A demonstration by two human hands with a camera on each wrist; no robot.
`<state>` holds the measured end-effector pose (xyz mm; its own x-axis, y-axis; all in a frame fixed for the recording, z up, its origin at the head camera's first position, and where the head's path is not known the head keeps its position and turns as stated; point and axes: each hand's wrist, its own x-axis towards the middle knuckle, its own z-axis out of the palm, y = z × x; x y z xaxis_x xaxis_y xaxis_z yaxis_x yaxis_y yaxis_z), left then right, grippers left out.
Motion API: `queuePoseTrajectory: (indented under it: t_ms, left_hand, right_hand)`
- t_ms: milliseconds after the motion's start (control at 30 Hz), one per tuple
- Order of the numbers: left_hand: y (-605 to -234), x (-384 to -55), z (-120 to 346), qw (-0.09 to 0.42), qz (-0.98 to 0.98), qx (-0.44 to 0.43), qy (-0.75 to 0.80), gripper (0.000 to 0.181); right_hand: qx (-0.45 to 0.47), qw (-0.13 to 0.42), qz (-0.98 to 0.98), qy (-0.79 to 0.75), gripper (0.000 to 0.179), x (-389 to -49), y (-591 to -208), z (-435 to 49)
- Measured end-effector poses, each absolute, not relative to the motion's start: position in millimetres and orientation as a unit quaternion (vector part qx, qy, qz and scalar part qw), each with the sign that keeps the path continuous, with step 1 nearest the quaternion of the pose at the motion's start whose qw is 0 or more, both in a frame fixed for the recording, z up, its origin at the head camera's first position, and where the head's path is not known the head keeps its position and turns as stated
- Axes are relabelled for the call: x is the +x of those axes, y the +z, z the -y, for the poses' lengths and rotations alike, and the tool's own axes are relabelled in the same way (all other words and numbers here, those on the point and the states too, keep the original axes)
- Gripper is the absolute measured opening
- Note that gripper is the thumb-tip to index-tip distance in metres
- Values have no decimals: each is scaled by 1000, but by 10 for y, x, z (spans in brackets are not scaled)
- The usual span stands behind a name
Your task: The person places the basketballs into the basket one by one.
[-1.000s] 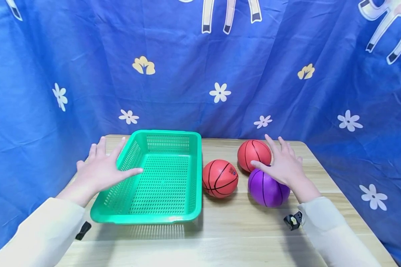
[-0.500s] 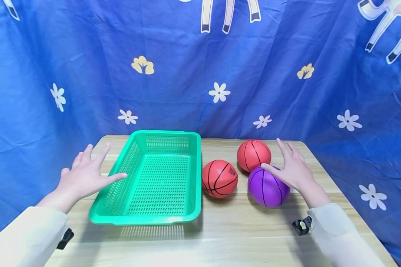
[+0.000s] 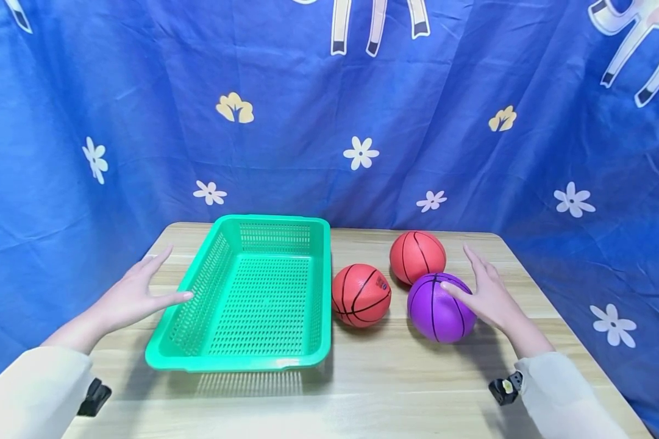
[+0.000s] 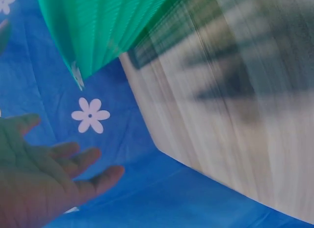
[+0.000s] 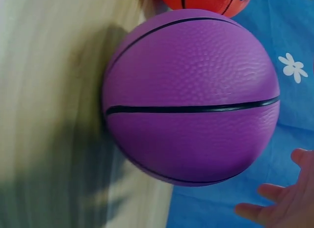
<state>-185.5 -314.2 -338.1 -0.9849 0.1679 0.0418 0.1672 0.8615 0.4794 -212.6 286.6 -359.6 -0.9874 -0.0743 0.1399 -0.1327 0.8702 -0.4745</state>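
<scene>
White-sleeved, the right hand (image 3: 494, 299) and left hand (image 3: 123, 297) both have loose fingers, thumbs spread, gripping nothing. Just left of the right fingers sits the purple ball (image 3: 440, 320); thumb contact cannot be told. One red ball (image 3: 416, 256) lies left of those fingertips, another red ball (image 3: 361, 299) farther left. Right of the left fingers stands the basket (image 3: 241, 362).

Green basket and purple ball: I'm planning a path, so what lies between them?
In the head view, going from green basket to purple ball: a red ball, then a strip of bare tabletop.
</scene>
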Motion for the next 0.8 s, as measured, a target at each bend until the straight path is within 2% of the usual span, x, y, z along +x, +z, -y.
queuePoseTrajectory:
  t_ms: [267, 467, 667, 800]
  left_hand:
    - [-3446, -1832, 3251, 53, -950, 74, 300, 100]
    - [-3510, -1795, 3313, 93, -923, 79, 364, 91]
    - [-3589, -1791, 3358, 106, -895, 90, 425, 79]
    - [-3621, -1794, 3374, 117, -872, 86, 467, 77]
  right_hand:
    - [83, 66, 953, 285, 98, -2083, -3726, -2919]
    - [93, 49, 941, 322, 99, -2059, -3808, -2961]
    - [108, 24, 926, 361, 98, -2053, -3867, -3007]
    - [116, 3, 916, 385, 99, -2045, -3891, -3047]
